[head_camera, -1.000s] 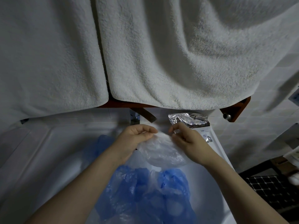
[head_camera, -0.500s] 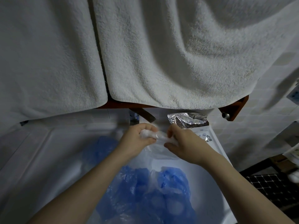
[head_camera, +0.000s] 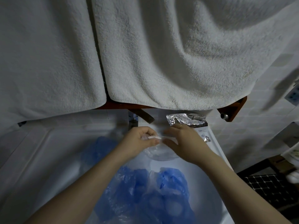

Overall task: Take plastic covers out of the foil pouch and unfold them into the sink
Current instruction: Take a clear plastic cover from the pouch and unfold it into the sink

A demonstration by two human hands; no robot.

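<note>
Over the white sink (head_camera: pixel 53 159), my left hand (head_camera: pixel 139 143) pinches the bunched white elastic rim of a clear plastic cover (head_camera: pixel 159 153), which hangs below both hands. My right hand (head_camera: pixel 184 143) is beside it with its fingers spread and extended at the cover's edge; whether they pinch the film I cannot tell. The crumpled silver foil pouch (head_camera: pixel 186 119) lies on the sink's back right rim, just behind my right hand. Several unfolded blue plastic covers (head_camera: pixel 145 194) lie heaped in the basin under my forearms, with another blue cover (head_camera: pixel 98 147) at the left.
Two thick white towels (head_camera: pixel 161 54) hang from a wooden rack (head_camera: pixel 233 109) above the sink and hide the wall. A metal tap (head_camera: pixel 133 118) stands at the back middle. At the right are a tiled wall and a dark patterned floor (head_camera: pixel 267 188).
The spread clear cover has been gathered at its rim into a bunch between my hands. My right hand's fingers have opened out from their earlier pinch.
</note>
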